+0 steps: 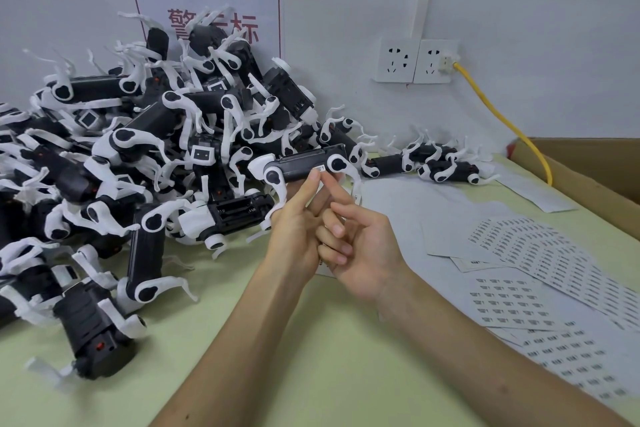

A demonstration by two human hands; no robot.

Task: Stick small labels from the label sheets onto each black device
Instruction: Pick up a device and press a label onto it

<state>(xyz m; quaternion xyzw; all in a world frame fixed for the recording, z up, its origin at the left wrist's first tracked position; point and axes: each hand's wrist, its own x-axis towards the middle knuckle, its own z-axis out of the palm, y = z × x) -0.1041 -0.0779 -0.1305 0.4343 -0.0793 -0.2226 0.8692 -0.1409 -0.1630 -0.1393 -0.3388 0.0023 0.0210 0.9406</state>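
Head view: your left hand [298,222] holds one black robot-dog device [301,165] up above the green table [242,340], fingers gripping it from beneath, just in front of the big pile of devices [138,149]. Your right hand [360,246] holds nothing; its index fingertip [325,180] stretches up to a small white label [319,169] on the device's side, the other fingers curled in. Label sheets [526,253] lie fanned out on the table to your right, well apart from the hands. You appear to be pressing this label home. Next, likely rub it flat, set the device down, then peel a fresh label from a sheet
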